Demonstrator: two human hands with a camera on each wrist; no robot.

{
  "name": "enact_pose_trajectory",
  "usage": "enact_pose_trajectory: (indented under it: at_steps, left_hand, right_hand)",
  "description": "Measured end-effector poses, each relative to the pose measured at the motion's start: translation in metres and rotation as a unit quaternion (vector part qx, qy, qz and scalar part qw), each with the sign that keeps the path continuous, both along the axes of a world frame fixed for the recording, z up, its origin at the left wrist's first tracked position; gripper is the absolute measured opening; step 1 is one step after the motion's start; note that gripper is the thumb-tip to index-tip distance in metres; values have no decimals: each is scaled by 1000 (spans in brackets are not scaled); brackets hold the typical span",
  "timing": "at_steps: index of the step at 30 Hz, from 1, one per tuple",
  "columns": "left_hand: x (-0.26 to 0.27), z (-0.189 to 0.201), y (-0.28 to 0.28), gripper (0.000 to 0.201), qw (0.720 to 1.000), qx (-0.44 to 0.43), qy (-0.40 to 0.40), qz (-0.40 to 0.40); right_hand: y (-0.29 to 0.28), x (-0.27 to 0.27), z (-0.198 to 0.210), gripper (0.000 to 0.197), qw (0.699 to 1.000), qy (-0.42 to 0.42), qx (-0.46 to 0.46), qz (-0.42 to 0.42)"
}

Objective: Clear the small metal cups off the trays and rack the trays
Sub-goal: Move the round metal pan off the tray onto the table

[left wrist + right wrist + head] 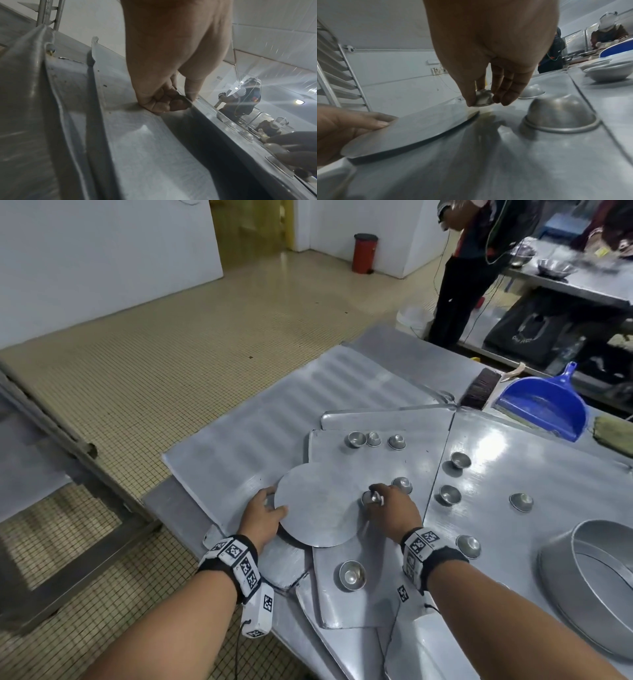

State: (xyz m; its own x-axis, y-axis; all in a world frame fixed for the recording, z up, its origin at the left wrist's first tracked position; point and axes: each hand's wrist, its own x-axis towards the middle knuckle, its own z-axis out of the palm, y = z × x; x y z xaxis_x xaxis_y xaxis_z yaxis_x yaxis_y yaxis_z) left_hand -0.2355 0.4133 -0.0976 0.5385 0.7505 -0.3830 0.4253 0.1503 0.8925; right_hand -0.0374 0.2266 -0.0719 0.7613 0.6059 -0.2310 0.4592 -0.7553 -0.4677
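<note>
A round flat metal disc [315,505] lies on overlapping rectangular trays [370,460]. My left hand [265,513] pinches the disc's left edge, thumb on top and fingers curled under, as the left wrist view shows [171,100]. My right hand [383,503] pinches a small upturned metal cup [483,98] at the disc's right edge, between thumb and fingers. Another upturned cup [559,115] sits just right of it. Several more small cups [356,438] are scattered over the trays and the table, some upright [352,575].
A large round cake tin [603,580] stands at the right front. A blue dustpan [544,404] and a brush [478,388] lie at the back right. A tray rack [335,75] stands to the left. Other people work at a far table [582,284].
</note>
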Motion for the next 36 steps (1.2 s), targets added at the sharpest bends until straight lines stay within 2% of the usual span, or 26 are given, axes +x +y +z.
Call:
enact_pose_trajectory:
  at_steps: [7, 14, 22, 24, 25, 27, 28, 32, 36]
  left_hand:
    - [-1, -1, 0, 45, 1000, -5, -16, 1]
    - [-5, -7, 2, 40, 999, -18, -38, 12]
    - [-15, 0, 0, 41, 994, -67, -82, 6]
    - [-20, 4, -3, 42, 993, -75, -93, -3]
    - [-22, 6, -4, 42, 992, -76, -98, -5]
    - [-26, 9, -5, 39, 994, -62, -93, -5]
    - [-27, 11, -5, 36, 995, -50, -86, -6]
    - [-27, 22, 2, 20, 998, 27, -64, -5]
    - [-24, 43, 8, 21, 990, 118, -73, 14]
  right_hand:
    - [-12, 12, -2, 26, 999, 2, -31, -10]
    - [-9, 10, 1, 36, 999, 8, -46, -9]
    - [9, -10, -6, 58, 997, 65, 32, -24]
    - [11, -13, -9, 56, 996, 76, 39, -30]
    - [10, -13, -11, 49, 995, 82, 46, -32]
    - [9, -14, -11, 20, 994, 89, 62, -31]
    - [8, -14, -9, 16, 993, 90, 74, -30]
    - [4, -17, 7, 19, 987, 76, 138, -40]
    - [6, -14, 21, 20, 972, 85, 212, -52]
